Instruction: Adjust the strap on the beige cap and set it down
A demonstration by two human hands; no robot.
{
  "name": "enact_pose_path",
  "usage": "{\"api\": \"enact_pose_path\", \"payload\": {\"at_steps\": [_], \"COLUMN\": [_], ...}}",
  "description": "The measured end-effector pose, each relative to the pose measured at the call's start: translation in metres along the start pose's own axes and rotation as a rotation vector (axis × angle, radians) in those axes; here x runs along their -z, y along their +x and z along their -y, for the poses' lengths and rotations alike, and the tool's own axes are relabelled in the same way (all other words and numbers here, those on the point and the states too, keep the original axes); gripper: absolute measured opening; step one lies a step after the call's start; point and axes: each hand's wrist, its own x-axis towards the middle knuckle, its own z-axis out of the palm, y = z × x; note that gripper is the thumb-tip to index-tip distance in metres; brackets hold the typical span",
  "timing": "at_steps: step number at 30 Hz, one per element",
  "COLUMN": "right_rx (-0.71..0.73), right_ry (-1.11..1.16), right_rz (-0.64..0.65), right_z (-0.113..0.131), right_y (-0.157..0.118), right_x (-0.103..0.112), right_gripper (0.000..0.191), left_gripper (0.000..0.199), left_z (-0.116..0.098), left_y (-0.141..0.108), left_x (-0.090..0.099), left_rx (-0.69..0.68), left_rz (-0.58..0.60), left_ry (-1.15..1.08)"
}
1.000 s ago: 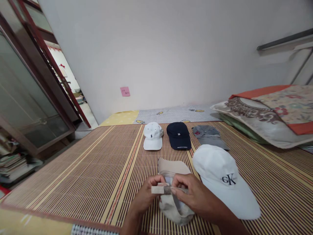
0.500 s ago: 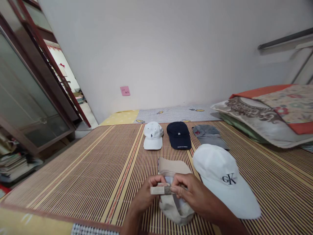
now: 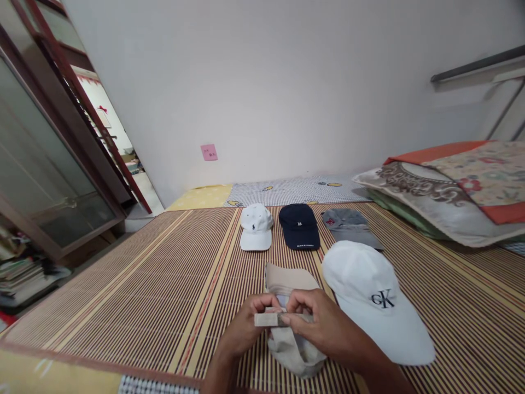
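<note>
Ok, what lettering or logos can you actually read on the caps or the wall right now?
"CK": dark letters on the large white cap.
Small white cap: dark emblem, no letters legible.
Navy cap: white crown mark and brim line, too small to read.
Grey cap: red mark, blurred.
Pink note on wall: writing unreadable.

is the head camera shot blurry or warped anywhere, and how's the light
Head view: soft, even light, no glare, faint shadows under the caps. Wide-angle warp bends the door frame and stretches the white cap. Both hands, left hand, right hand, and the beige cap's strap look sharp.
</note>
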Motion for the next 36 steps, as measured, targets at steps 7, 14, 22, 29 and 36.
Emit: {"api": "enact_pose_path", "payload": {"at_steps": [7,14,22,29,36], "right_rx": [0.04,0.08,0.071,0.072,0.075], "right_ry": [-0.006,0.194,0.101,0.117,0.089], "right_rz": [0.002,0.058,0.174,0.157,0.114], "right_z": [-0.003,-0.021,-0.027,-0.02,-0.017], "right_y": [-0.001,-0.01,-0.012,-0.009,-0.003], "right_x": [0.003,0.039,0.049,0.028,0.01], "right_gripper": [0.024,0.047,0.022,0.012,0.023], "left_gripper": [0.038,0.034,0.032,0.035,0.034], "left_z": [0.002,0.01,0.016,0.015,0.018], "left_y": [0.0,0.0,0.0,-0.001,-0.001], "left_x": [0.002,0.01,0.017,0.018,0.019], "left_rx": [-0.007,0.016,0.014,0.019,-0.001], "left_rz": [-0.004,-0.042,-0.009,0.012,0.033], "left_ry": [-0.017,-0.061,-0.081,-0.075,-0.059]}}
